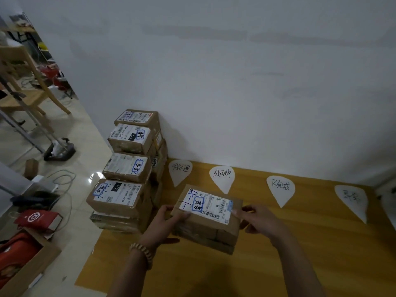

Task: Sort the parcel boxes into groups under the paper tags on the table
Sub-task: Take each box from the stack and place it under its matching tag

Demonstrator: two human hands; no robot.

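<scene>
The left grip curls round the left end of a parcel box; the right grip holds its right end, fingers curled; the box sits between them, over the bench; four paper tags lie just beyond the grips; stacked boxes stand left of the left grip.

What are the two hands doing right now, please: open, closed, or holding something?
The left hand grips the left end of the parcel box.
The right hand grips the right end of the same box.
</scene>
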